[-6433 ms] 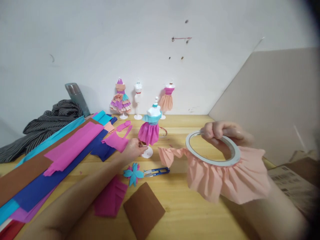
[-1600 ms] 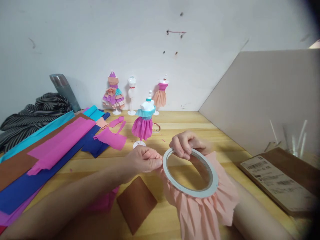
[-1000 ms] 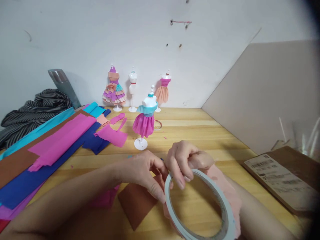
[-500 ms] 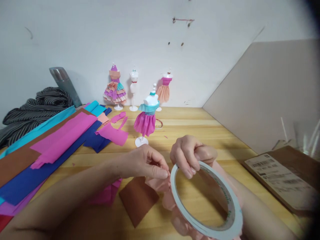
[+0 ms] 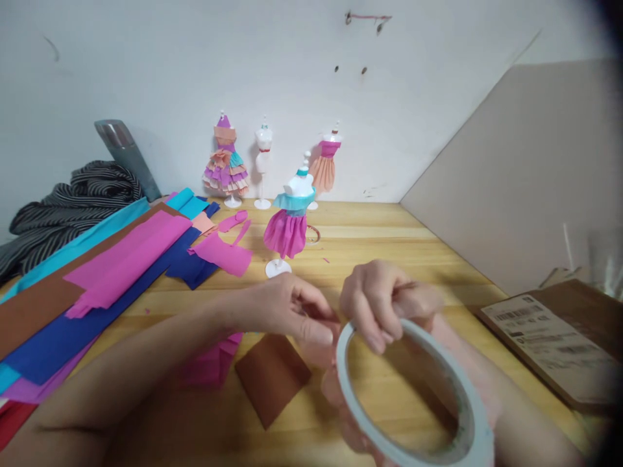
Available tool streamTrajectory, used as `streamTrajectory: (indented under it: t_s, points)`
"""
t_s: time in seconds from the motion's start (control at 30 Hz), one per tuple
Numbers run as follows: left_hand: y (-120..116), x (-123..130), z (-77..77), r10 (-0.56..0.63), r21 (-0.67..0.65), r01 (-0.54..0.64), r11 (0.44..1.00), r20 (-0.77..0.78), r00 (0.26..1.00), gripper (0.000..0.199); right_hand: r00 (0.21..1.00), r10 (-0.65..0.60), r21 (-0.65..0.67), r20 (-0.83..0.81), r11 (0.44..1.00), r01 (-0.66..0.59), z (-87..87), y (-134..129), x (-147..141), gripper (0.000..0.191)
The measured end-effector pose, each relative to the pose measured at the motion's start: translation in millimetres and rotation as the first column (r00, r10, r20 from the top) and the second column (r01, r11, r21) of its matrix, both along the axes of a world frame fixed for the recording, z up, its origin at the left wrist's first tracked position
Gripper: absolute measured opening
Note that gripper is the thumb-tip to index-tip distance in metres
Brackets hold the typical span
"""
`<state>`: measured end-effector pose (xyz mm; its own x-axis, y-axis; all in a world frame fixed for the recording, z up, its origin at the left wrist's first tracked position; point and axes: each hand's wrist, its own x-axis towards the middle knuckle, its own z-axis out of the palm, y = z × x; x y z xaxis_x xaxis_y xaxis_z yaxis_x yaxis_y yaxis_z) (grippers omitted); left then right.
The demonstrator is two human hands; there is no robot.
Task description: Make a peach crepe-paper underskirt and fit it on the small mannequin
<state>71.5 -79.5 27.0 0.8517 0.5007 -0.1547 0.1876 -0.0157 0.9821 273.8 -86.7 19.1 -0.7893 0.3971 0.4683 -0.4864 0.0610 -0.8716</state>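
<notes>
My left hand (image 5: pixel 287 308) is closed, its thumb and fingers pinching a gathered strip of peach crepe paper (image 5: pixel 335 389). That strip runs in ruffles along the outer edge of a thin, nearly used-up tape roll (image 5: pixel 479 431). With fingers hooked over the top of the ring, my right hand (image 5: pixel 377 295) grips the tape roll, which is tilted toward me and slightly blurred. Below my left hand a brown paper square (image 5: pixel 273 379) lies on the wooden table. Partly behind my left forearm is a magenta paper piece (image 5: pixel 221 360).
A small mannequin (image 5: pixel 287 227) in a teal and magenta paper dress stands ahead. Several more mannequins (image 5: pixel 225 162) line the wall. Paper sheets (image 5: pixel 129 259) and a striped cloth (image 5: pixel 78 201) lie left, beside a bottle (image 5: pixel 126 155). A labelled cardboard package (image 5: pixel 549 344) sits right.
Both hands and the tape roll have shifted slightly right in view. The background has moved up a little with the camera. Both grips are unchanged.
</notes>
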Motion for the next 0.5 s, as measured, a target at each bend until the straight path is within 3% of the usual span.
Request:
streamTrajectory:
  t_s: [0.07, 0.1, 0.2, 0.27, 0.33, 0.4, 0.5]
  points:
    - [5.1, -4.1, 4.0, 0.124, 0.021, -0.125, 0.992, 0.041, 0.991, 0.031, 0.958, -0.288, -0.051, -0.017, 0.957, 0.287, 11.1, -3.9, 16.0, 0.031]
    - [7.4, -6.8, 6.8, 0.173, 0.033, -0.175, 0.984, 0.060, 0.983, 0.031, 0.855, -0.518, -0.105, -0.002, 0.851, 0.515, 17.7, -5.6, 25.0, 0.030]
    - [13.1, -16.5, 17.6, 0.279, 0.132, -0.286, 0.949, 0.070, 0.958, 0.027, 0.684, -0.720, -0.019, 0.113, 0.687, 0.726, 39.3, -9.6, 51.4, 0.027]
    - [15.9, -23.4, 25.2, 0.337, 0.275, -0.331, 0.903, 0.028, 0.941, 0.024, 0.535, -0.805, 0.063, 0.256, 0.566, 0.822, 51.2, -13.9, 65.6, 0.023]
    - [18.5, -30.1, 31.2, 0.364, 0.442, -0.304, 0.844, -0.056, 0.930, 0.022, 0.331, -0.888, 0.138, 0.319, 0.390, 0.911, 56.7, -21.8, 75.6, 0.017]
    - [21.6, -36.1, 34.3, 0.375, 0.582, -0.228, 0.781, -0.145, 0.915, 0.022, 0.156, -0.938, 0.230, 0.310, 0.233, 0.945, 54.0, -32.6, 81.0, 0.014]
    - [27.5, -42.2, 31.2, 0.396, 0.727, -0.102, 0.679, -0.245, 0.885, 0.025, -0.054, -0.975, 0.440, 0.216, 0.048, 0.897, 39.0, -47.1, 80.7, 0.011]
